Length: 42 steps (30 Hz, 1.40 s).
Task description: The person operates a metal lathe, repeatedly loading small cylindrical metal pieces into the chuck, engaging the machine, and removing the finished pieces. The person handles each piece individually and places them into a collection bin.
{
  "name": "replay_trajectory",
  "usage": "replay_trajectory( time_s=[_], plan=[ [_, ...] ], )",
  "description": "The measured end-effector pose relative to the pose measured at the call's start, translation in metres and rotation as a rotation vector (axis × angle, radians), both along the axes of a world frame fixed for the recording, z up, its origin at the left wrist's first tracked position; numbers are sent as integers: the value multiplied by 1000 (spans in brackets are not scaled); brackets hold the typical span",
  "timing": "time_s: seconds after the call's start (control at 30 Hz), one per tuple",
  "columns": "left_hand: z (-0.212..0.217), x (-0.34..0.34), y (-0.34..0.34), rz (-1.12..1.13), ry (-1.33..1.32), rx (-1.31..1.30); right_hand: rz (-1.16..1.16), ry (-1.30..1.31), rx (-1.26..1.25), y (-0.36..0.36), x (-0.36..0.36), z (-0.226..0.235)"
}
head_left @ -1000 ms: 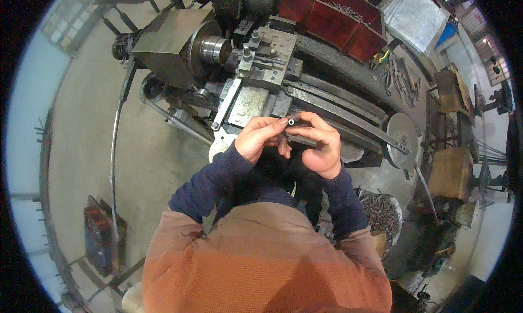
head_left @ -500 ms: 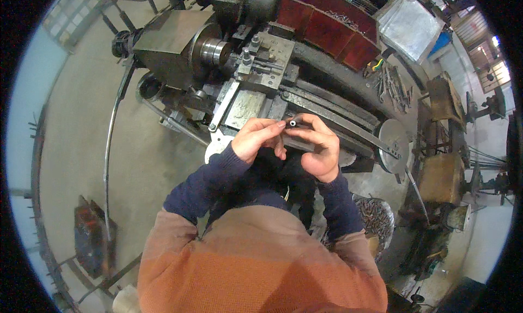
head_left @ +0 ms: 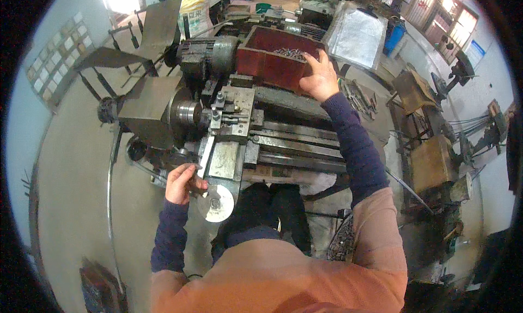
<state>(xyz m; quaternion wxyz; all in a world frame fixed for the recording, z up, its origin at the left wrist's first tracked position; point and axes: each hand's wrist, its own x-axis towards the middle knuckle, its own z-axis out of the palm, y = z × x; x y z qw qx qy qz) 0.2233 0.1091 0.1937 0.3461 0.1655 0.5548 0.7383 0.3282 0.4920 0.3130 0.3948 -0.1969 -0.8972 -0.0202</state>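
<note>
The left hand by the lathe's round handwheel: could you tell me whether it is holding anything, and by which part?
The left hand grips a lever beside the silver handwheel; exactly where on it cannot be told. The right hand rests on the red tray rim.

A grey metal lathe (head_left: pixel 283 133) runs across the middle of the frame, standing on a bare concrete floor (head_left: pixel 76 166). On its far side, upper centre, sits a red open tray (head_left: pixel 272 62) holding small dark metal parts (head_left: pixel 291 53)
</note>
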Motion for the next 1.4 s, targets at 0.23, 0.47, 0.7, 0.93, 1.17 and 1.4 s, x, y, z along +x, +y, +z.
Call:
replay_trajectory(
  time_s=[0.23,0.47,0.7,0.93,1.17,1.4],
  plan=[
    [-16,-25,-4,61,94,18,848,-324,86,-156,29,52],
    [-83,-88,-6,267,363,-249,1187,-459,432,-274,90,128],
    [-75,-80,14,222,656,-416,589,-359,526,-272,103,104],
    [-121,-109,-7,193,761,-419,927,-427,49,-202,142,86],
    [-101,-73,-26,53,925,-731,143,-112,-417,-71,286,-39],
    [-109,-98,-9,-228,1015,-730,-861,-34,-700,-110,473,-116]
  ],
)
